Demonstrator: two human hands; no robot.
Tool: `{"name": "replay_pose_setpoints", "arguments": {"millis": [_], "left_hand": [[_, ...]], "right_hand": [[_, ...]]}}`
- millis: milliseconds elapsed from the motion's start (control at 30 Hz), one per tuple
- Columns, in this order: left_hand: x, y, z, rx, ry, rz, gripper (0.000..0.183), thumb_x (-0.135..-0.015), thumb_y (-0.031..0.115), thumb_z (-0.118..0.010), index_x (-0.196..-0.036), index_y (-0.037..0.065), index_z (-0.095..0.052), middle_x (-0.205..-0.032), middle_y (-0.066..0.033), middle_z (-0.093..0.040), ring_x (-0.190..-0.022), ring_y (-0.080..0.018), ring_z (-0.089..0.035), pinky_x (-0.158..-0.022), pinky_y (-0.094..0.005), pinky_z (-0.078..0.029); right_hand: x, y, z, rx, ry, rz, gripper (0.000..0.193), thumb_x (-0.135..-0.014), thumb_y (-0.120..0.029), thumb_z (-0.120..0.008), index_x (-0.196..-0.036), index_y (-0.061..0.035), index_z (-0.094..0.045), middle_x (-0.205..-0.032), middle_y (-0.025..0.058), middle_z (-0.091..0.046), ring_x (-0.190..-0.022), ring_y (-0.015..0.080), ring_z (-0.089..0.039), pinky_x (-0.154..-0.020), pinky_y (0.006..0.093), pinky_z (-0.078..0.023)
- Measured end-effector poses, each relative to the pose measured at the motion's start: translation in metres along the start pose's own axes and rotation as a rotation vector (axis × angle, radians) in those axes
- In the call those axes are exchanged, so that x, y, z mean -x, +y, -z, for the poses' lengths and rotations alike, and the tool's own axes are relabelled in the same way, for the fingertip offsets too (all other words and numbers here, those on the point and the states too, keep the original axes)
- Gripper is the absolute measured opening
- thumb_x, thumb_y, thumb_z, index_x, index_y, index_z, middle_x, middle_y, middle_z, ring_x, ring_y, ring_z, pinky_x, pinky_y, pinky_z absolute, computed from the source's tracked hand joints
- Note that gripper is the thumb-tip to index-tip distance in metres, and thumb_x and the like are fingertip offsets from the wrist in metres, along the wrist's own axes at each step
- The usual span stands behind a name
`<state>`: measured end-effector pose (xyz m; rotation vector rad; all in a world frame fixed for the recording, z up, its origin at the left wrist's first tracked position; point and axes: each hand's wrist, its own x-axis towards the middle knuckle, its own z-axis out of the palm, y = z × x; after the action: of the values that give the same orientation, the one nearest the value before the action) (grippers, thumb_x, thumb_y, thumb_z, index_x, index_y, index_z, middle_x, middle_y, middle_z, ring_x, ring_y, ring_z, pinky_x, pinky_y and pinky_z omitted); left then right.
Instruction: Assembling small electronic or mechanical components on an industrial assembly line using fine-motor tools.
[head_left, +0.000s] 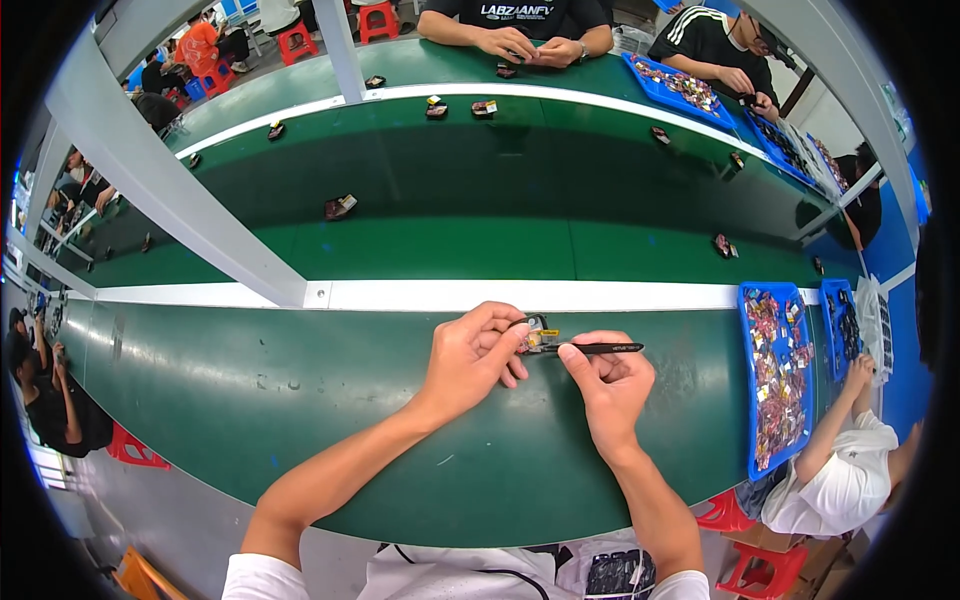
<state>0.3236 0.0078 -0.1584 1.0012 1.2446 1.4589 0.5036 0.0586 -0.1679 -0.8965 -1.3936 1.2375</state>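
Observation:
In front of me, over the green worktop (390,375), my left hand (470,358) grips a small black casing (535,323) with a yellow-labelled part in it. A pair of black tweezers (608,348) lies between the thumb and fingers of my right hand (612,385). Its tips point left and reach the casing's lower side. Whether they pinch anything is too small to tell. My left fingers cover part of the casing.
A white rail (450,295) separates my worktop from a green conveyor belt (440,200) carrying several small dark assemblies. To the right stand a blue tray (752,400) of small parts and a second blue tray (828,310) with black pieces. People sit at the far side and both ends.

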Motion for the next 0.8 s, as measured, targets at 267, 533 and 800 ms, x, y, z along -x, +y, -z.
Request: {"name": "replay_pose_setpoints", "arguments": {"millis": [267,533,800], "left_hand": [[0.0008,-0.0026,0.0004,-0.040,-0.007,-0.028,0.018,-0.100,0.005,-0.063,-0.114,-0.006,-0.062,-0.091,-0.0123,-0.071,-0.066,-0.0143,-0.070,-0.053,-0.0256,-0.057],[0.0025,-0.0037,0.0011,-0.100,-0.049,-0.101,0.018,-0.100,0.002,-0.061,-0.116,-0.007,-0.062,-0.096,-0.0132,-0.072,-0.069,-0.0154,-0.071,-0.055,-0.0260,-0.058],[0.0023,-0.0049,0.0032,-0.156,-0.064,-0.131,0.019,-0.100,0.001,-0.061,-0.117,-0.009,-0.061,-0.097,-0.0141,-0.073,-0.071,-0.0169,-0.073,-0.055,-0.0264,-0.059]], "right_hand": [[0.0017,-0.0043,-0.0015,0.053,-0.029,-0.020,0.014,-0.086,-0.001,-0.080,-0.096,0.0005,-0.071,-0.064,-0.0089,-0.053,-0.052,-0.0032,-0.036,-0.046,0.0191,-0.022],[-0.0008,-0.0056,-0.0049,-0.158,-0.040,-0.156,0.011,-0.089,0.004,-0.076,-0.097,0.0023,-0.069,-0.077,-0.0017,-0.065,-0.060,-0.0015,-0.047,-0.051,0.0173,-0.032],[-0.0012,-0.0073,-0.0029,-0.141,-0.062,-0.171,0.011,-0.089,0.005,-0.076,-0.097,0.0028,-0.069,-0.080,0.0002,-0.067,-0.062,-0.0009,-0.050,-0.053,0.0166,-0.034]]}}
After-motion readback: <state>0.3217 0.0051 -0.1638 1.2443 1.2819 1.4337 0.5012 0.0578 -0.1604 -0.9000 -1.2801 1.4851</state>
